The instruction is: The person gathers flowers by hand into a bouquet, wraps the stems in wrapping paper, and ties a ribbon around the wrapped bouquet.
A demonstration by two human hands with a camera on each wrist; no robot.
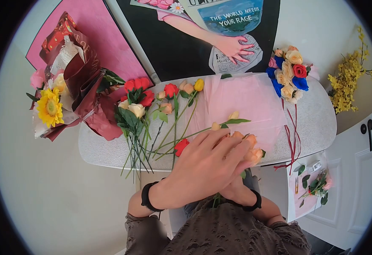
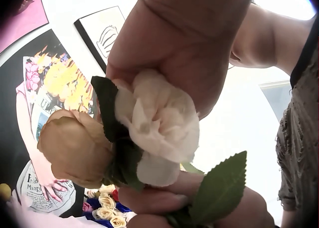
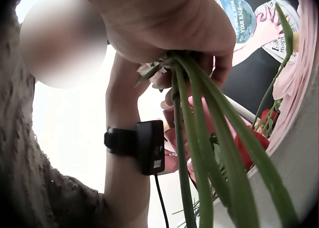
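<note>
My right hand [image 1: 239,191] grips a bunch of roses by the stems, in front of the table edge. Long green stems [image 3: 199,133] run down out of that fist in the right wrist view. Over the blossoms lies my left hand [image 1: 201,163], its fingers stretched across them and partly hiding the peach roses [image 1: 256,156]. In the left wrist view, a cream rose [image 2: 162,123] sits right against the left palm, beside a tan rose [image 2: 75,149]. A serrated leaf [image 2: 220,188] sticks out by the right fingers. The left fingertips are hidden there.
Pink wrapping paper [image 1: 245,97] covers the table's middle. Loose red roses [image 1: 139,87] and other stems lie to its left, beside a wrapped sunflower bouquet [image 1: 50,106]. A blue-and-cream bouquet [image 1: 288,76] with red ribbons lies right. A lower side table [image 1: 294,208] holds cuttings.
</note>
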